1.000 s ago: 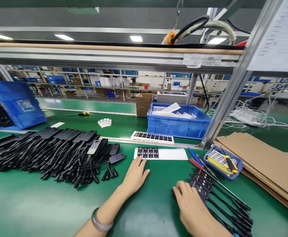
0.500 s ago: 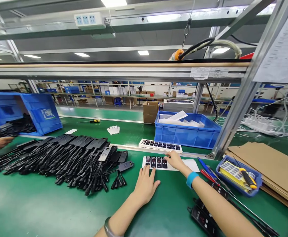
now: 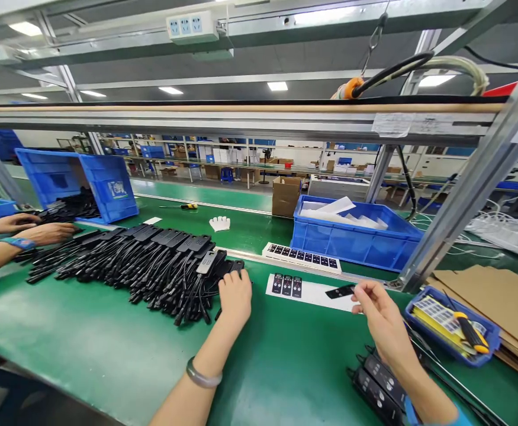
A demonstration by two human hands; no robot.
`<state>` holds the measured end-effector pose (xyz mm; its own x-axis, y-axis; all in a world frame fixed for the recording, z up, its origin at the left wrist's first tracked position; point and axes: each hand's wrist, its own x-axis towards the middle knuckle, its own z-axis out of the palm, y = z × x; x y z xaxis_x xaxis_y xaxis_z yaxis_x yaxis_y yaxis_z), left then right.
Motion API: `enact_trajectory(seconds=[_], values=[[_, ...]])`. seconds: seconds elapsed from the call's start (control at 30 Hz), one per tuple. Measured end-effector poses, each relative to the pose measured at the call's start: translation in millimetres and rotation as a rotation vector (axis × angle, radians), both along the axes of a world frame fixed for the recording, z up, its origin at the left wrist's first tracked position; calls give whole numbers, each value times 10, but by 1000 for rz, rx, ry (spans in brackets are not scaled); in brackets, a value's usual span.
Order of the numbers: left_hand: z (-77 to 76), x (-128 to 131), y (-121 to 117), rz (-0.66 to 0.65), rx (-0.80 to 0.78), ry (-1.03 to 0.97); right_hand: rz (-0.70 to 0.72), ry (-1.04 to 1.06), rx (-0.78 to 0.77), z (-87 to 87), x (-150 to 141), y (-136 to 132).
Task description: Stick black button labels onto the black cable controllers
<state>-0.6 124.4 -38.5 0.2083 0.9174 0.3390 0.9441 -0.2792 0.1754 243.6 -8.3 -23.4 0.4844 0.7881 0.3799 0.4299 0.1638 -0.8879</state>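
Observation:
My right hand [image 3: 379,310] pinches a black label [image 3: 339,292] by its right end, above the white backing strip [image 3: 316,296]. Three black labels [image 3: 288,286] with printed markings lie at the strip's left end. My left hand [image 3: 235,299] is at the right end of a pile of black controller boxes with cables [image 3: 152,266]. Its fingers curl down around a black box there, mostly hidden beneath them. A light-grey box [image 3: 206,262] lies on the pile just left of that hand. Several labelled black boxes [image 3: 376,384] rest below my right forearm.
Another label sheet [image 3: 302,257] lies before a blue bin [image 3: 356,239] of white paper. A small blue tray [image 3: 454,325] holds a screwdriver, beside cardboard sheets [image 3: 498,296]. A co-worker's hands [image 3: 41,232] work at the left, by a tipped blue crate [image 3: 110,189].
My right hand has peeled one label from the strip and drawn it right. My left hand has moved from beside the strip leftward to the pile. The view has shifted left.

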Motion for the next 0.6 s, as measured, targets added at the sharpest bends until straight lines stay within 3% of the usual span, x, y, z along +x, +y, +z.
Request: enact_trajectory(seconds=[0.13, 0.3, 0.37, 0.47, 0.53, 0.6], values=[[55, -167, 32, 54, -7, -38, 35, 92, 22, -67, -184, -231], [170, -48, -140, -171, -2, -211, 118, 116, 9, -94, -209, -252], [165, 74, -272, -351, -198, -479, 147, 126, 10, -87, -203, -258], [91, 272, -504, -577, -754, -985, 163, 135, 18, -74, -203, -286], [35, 378, -653, -631, -1035, -1167, 174, 150, 11, -62, -207, -306], [-2, 448, -774, -660, -1203, -1254, 202, 173, -17, -47, -213, -318]])
